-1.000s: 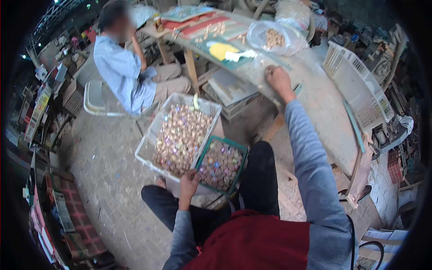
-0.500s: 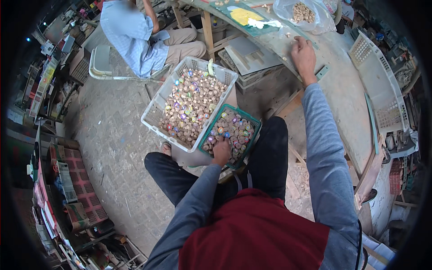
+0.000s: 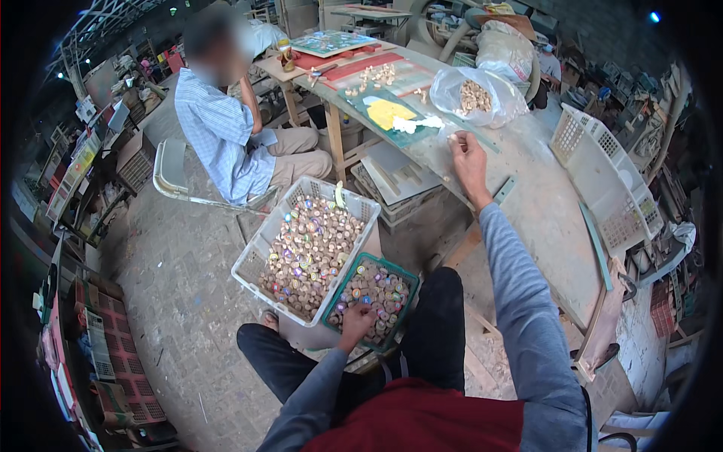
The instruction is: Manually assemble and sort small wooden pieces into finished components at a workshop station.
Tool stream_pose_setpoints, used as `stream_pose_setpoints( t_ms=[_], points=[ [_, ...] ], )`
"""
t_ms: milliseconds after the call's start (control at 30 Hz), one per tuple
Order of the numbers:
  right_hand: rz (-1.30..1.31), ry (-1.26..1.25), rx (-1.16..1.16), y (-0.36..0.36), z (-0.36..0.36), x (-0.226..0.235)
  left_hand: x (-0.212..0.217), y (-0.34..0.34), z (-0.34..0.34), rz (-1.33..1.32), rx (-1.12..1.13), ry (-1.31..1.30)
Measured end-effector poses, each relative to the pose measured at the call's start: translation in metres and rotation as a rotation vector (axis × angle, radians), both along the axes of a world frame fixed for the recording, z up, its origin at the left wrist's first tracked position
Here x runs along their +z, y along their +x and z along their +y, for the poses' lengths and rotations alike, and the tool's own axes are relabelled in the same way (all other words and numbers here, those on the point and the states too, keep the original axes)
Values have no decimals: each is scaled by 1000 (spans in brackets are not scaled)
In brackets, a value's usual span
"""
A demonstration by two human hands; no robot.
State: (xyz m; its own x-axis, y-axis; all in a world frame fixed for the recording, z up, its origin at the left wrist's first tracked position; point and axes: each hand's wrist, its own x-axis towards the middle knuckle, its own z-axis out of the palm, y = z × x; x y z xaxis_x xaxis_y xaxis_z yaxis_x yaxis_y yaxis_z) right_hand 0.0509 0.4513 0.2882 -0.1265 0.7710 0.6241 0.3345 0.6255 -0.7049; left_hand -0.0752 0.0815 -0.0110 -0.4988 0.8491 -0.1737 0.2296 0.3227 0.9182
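My left hand (image 3: 357, 324) is low over the green basket (image 3: 413, 290), its fingers drawn together among round wooden discs (image 3: 390, 297), some with coloured faces. What those fingers hold, if anything, I cannot make out. Out at the table's edge, my right hand (image 3: 470, 163) pinches a small pale wooden piece (image 3: 452, 138) between thumb and fingertips. Beside the green basket stands a larger white basket (image 3: 252, 276), heaped with small wooden pieces (image 3: 312, 241) and some coloured discs.
The worktable (image 3: 538, 226) bears a clear bag of wooden pieces (image 3: 474, 96), a yellow patch (image 3: 388, 113) with crumpled white material (image 3: 418, 123), and a white crate (image 3: 602, 181) on its side. A co-worker (image 3: 218, 135) in a checked shirt sits at the far left.
My view has tilted up, showing more of the table. My right hand has closed on the small wooden piece at the table's edge. My left hand has drawn its fingers together in the green basket.
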Motion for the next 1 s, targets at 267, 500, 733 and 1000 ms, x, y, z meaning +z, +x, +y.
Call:
stream_pose_setpoints(
  t_ms=[267,500,733,1000],
  points=[
    [101,-349,118,-70,40,-8,87,5,-73,-920,133,100],
    [-139,-129,-24,-80,55,-21,85,19,-89,-880,116,11],
    [-235,-143,-63,-84,39,-7,80,20,-85,-891,87,-16],
    [-32,-92,-55,-75,59,-19,82,18,-79,-887,110,11]
  ],
)
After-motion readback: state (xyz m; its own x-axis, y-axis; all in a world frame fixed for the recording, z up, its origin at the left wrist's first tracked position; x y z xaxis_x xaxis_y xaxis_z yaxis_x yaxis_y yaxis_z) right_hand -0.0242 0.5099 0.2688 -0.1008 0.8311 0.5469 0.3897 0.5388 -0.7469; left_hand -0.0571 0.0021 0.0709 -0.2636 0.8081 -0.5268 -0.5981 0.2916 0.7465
